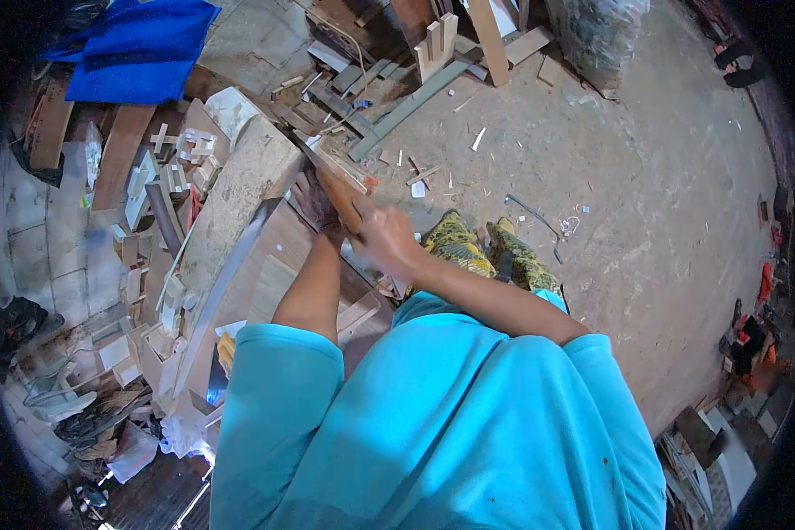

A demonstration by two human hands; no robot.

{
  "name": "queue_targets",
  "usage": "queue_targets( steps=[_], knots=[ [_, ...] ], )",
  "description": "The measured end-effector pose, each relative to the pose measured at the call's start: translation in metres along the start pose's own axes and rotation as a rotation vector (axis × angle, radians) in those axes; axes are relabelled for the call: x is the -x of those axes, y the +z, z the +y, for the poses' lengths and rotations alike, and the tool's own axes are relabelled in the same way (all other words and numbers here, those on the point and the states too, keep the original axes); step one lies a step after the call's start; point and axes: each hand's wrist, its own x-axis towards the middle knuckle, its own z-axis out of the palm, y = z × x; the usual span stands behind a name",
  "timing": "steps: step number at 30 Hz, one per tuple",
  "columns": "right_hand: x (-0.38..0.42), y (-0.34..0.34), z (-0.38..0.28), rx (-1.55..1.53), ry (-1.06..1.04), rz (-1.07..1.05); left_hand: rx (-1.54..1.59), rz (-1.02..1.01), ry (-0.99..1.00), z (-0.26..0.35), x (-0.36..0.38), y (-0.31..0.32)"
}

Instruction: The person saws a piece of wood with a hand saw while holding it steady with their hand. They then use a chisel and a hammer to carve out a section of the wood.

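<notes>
My right hand (387, 237), slightly blurred, is closed around a long brown wooden-handled tool (337, 190). The tool slants up and left to a dark, narrow far end near the corner of a worn workbench (247, 168). I cannot make out the kind of tool. Just left of it, my left hand (314, 203) lies in shadow against the bench's end, fingers stretched out and pressed down. Whatever is under those fingers is hidden. A pale wood strip (344, 173) shows behind the tool.
Wood offcuts (155, 340) heap along the bench's left side. Boards and scraps (353, 97) lie beyond its corner. A blue cloth (137, 49) hangs at upper left. A plastic-wrapped bundle (596, 40) stands at the back. Wood chips and a dark bent rod (534, 214) lie on the concrete floor (671, 230).
</notes>
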Motion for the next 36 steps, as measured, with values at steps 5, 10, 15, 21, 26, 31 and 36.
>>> queue_targets(
  steps=[5, 10, 15, 21, 26, 31, 36],
  knots=[
    [0.017, -0.016, -0.003, -0.056, 0.025, -0.038, -0.032, 0.005, -0.003, 0.001, -0.006, 0.007],
    [-0.008, 0.009, 0.006, -0.034, 0.034, -0.024, -0.077, -0.002, 0.003, -0.004, -0.002, 0.011],
    [0.015, -0.016, -0.004, -0.042, 0.065, -0.068, -0.105, 0.0, -0.01, -0.007, 0.0, 0.016],
    [-0.013, 0.001, 0.0, -0.042, 0.122, -0.045, -0.065, 0.082, 0.022, -0.009, 0.002, 0.018],
    [-0.003, -0.012, -0.008, -0.037, 0.091, -0.043, 0.119, 0.073, -0.107, 0.0, 0.003, 0.003],
    [0.005, -0.014, -0.003, -0.088, 0.096, -0.041, 0.044, 0.064, -0.109, -0.008, 0.001, 0.017],
    [-0.006, 0.01, 0.002, 0.001, 0.036, -0.048, 0.071, -0.048, -0.055, -0.006, 0.009, 0.007]
  ],
)
